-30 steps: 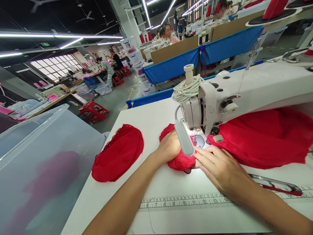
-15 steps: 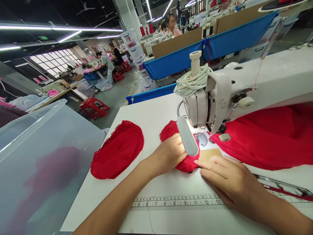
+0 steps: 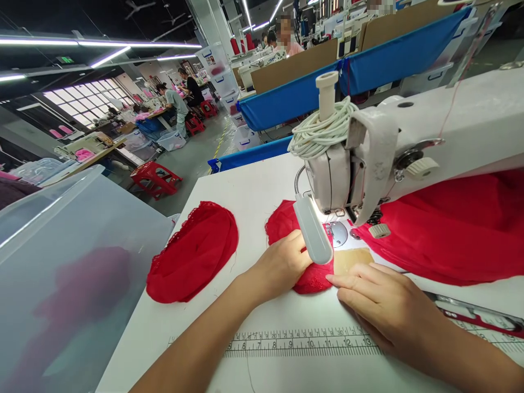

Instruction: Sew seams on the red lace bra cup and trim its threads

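A red fabric piece [image 3: 314, 279] with a lace-like edge lies partly beneath the sewing machine head [image 3: 331, 180]. My left hand [image 3: 282, 261] rests on it with bent, closed fingers; the machine's lamp [image 3: 313, 229] hides some of the fingertips. From the right, my right hand [image 3: 380, 303] reaches in with its fingers stretched out, and the index fingertip touches the fabric's near right edge. Close to that hand is a tan patch [image 3: 351, 260] on the machine bed. The needle area is mostly hidden behind the lamp and the head.
Another red lace-edged piece [image 3: 194, 254] lies on the white table [image 3: 254, 183] at left. A larger red cloth [image 3: 454, 234] lies under the machine arm. Scissors-like metal snips [image 3: 478, 314] rest at right, near a printed ruler [image 3: 295, 345]. A translucent bin [image 3: 82, 218] stands left.
The near edge of the red fabric piece under my hands has turned slightly and lies flatter. Both hands keep nearly the same place; the whole view has shifted a little.
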{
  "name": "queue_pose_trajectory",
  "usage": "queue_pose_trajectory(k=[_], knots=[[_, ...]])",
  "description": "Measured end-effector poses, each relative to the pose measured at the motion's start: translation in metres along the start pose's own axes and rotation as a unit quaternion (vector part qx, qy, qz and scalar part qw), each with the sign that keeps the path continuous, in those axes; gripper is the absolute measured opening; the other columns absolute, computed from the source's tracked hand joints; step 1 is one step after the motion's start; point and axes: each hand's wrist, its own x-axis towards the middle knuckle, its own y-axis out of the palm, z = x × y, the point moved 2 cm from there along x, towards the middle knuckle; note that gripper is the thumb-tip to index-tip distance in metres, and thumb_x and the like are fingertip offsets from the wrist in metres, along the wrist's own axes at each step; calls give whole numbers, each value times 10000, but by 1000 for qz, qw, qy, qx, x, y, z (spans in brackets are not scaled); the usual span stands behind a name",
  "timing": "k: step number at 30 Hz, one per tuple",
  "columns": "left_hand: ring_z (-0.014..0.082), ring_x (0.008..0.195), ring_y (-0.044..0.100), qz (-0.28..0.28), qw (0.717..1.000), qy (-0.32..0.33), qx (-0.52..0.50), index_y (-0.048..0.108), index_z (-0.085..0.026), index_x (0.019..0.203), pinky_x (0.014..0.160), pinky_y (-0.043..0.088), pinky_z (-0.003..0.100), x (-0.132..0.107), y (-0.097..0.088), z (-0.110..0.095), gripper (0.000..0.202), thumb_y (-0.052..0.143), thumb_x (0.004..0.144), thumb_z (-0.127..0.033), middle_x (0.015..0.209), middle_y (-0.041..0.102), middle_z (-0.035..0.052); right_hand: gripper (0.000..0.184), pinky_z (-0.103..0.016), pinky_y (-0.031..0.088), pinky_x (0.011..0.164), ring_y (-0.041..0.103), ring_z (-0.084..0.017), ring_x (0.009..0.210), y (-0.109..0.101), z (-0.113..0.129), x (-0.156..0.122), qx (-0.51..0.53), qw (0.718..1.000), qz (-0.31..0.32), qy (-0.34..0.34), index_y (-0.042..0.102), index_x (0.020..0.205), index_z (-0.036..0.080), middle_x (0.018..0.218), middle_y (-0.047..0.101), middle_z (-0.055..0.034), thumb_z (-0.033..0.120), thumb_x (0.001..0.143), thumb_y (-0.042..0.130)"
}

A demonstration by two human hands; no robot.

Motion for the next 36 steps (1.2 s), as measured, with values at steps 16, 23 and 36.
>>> queue_pose_trajectory(k=[16,23,36], knots=[[188,871,566,-49,992,58,103,616,-151,861,788,522,331,0,-5,-9,266,375,962,-101,880,599,72,271,-290,400,599,546,-169,672,0,1,1,0,1000,12,-5,628,868,209,748,648,-45,73,912,397],[197,970,636,-10,995,56,84,626,-135,1044,856,551,342,-4,-3,-8,265,383,953,-81,1026,668,114,299,-286,369,557,514,-160,649,1,1,1,9,1000,10,2,620,813,205,723,630,-37,48,902,382],[211,1003,644,-19,995,45,92,631,-131,1057,819,574,335,-1,-7,-12,286,358,976,-116,1106,664,138,303,-288,370,551,498,-159,630,1,0,2,5,1000,5,1,618,791,213,706,610,-33,48,891,385]])
